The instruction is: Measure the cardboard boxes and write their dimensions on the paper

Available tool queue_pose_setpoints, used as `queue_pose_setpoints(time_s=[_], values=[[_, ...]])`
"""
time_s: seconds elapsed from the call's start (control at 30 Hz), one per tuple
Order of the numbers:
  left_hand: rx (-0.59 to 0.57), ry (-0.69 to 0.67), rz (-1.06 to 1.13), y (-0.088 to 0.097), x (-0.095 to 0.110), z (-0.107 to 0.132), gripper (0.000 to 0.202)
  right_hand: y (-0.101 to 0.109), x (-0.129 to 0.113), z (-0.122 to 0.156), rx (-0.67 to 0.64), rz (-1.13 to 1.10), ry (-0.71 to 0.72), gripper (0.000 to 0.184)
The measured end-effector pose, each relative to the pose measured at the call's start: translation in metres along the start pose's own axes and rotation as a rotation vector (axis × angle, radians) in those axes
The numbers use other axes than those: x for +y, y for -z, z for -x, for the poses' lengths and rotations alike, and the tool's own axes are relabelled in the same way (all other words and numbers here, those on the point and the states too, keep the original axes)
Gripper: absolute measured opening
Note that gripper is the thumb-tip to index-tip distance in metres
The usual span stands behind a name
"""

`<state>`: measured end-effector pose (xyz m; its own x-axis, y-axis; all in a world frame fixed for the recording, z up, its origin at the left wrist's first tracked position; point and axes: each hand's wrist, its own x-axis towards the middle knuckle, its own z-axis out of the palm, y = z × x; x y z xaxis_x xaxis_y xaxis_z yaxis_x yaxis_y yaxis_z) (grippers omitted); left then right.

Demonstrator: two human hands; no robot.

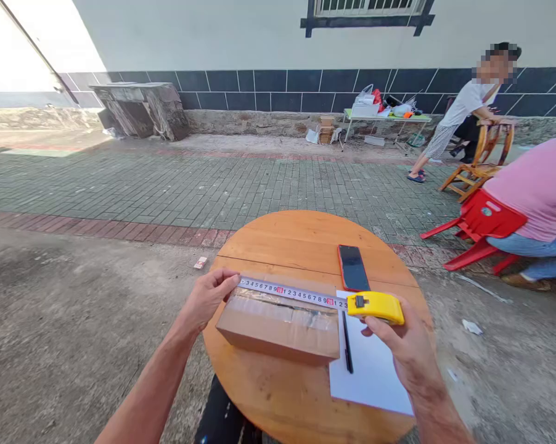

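A taped brown cardboard box (278, 324) lies on a round wooden table (306, 246). Along its far edge runs the extended blade of a tape measure (291, 291). My left hand (208, 297) pinches the blade's free end against the box's left corner. My right hand (410, 345) grips the yellow tape measure case (376, 306) just past the box's right end. A black pen (347, 342) rests on a white sheet of paper (373, 370) under my right hand.
A red-cased phone (352, 267) lies face up behind the tape. To the right, a person in a pink shirt (537, 191) sits on a red plastic stool (479, 231). Farther back, another person (467, 105) leans on a wooden chair (479, 160) near a small cluttered table (384, 114).
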<state>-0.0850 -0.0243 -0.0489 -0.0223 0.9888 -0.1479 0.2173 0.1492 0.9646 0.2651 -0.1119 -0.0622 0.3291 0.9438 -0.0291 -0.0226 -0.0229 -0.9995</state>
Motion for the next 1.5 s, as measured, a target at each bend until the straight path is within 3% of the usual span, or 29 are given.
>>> queue_pose_setpoints(time_s=[0.33,0.73,1.13,1.5], values=[[0.054,-0.104,-0.409,-0.003,0.004,0.001,0.033,-0.009,-0.003,-0.003,-0.018,0.014,-0.017,0.053],[-0.009,-0.068,-0.295,0.002,0.009,0.003,0.041,-0.009,-0.009,0.001,-0.052,0.011,-0.022,0.052],[0.145,-0.213,-0.625,-0.01,0.016,0.015,0.034,-0.013,-0.012,0.002,-0.033,0.03,-0.008,0.048],[0.156,-0.253,-0.618,-0.008,0.005,0.014,0.036,-0.01,-0.014,-0.018,-0.112,0.071,-0.021,0.055]])
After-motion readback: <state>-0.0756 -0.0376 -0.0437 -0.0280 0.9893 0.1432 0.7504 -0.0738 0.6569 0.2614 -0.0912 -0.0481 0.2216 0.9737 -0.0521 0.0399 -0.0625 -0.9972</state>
